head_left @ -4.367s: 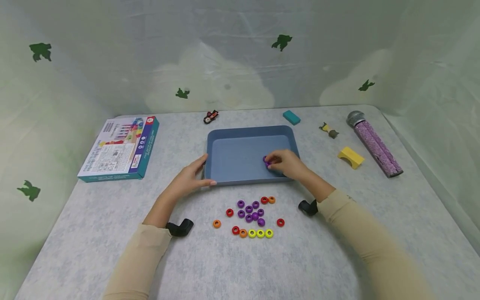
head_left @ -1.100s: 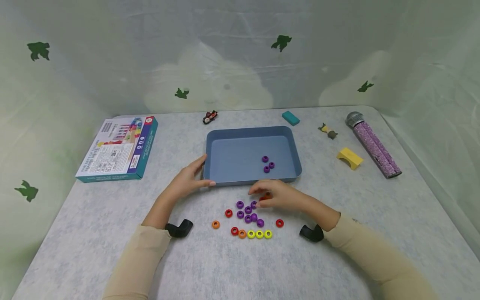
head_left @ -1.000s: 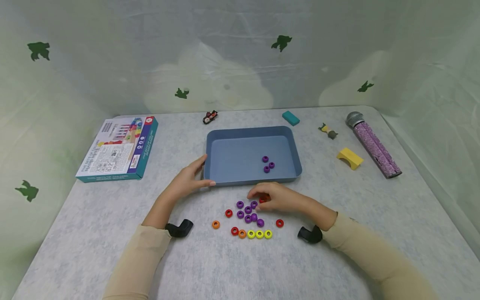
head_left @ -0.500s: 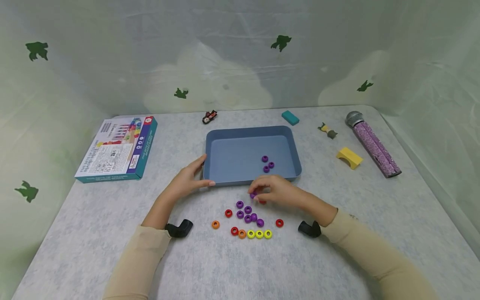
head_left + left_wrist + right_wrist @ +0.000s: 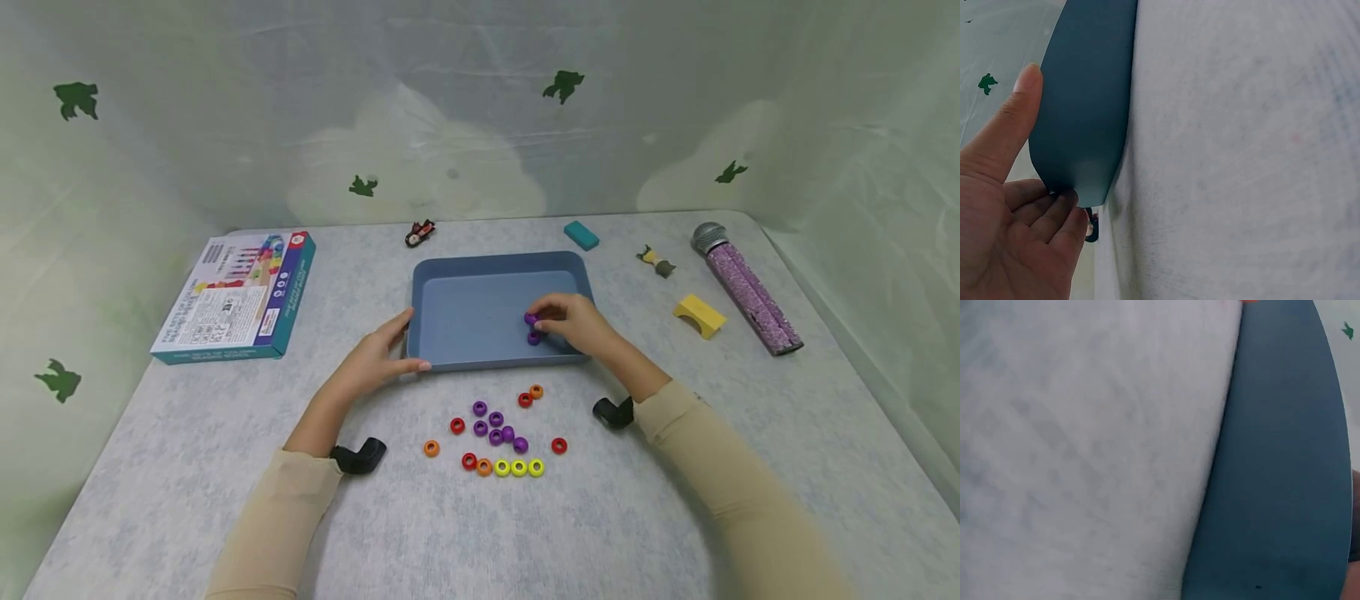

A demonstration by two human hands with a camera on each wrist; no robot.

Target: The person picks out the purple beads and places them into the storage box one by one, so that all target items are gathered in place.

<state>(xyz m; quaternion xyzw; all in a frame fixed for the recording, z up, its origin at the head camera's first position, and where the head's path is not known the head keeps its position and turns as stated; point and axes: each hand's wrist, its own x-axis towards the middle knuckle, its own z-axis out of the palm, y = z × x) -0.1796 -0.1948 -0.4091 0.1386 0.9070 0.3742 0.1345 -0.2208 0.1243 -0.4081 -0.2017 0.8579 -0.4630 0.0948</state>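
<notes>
Purple bead (image 5: 530, 318) was within the blue tray (image 5: 468, 312), right half, pinched between thumb and fingertip of the right hand (image 5: 576, 323). Left hand (image 5: 371, 360), thumb spread wide, gripped the tray's near-left corner. Loose beads (image 5: 497, 419) dotted the counter (image 5: 420, 533) nearer the person.

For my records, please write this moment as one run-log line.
left hand: touches blue tray, near left corner; right hand: at purple beads inside tray, grip unclear; table: more beads, mixed colours
</notes>
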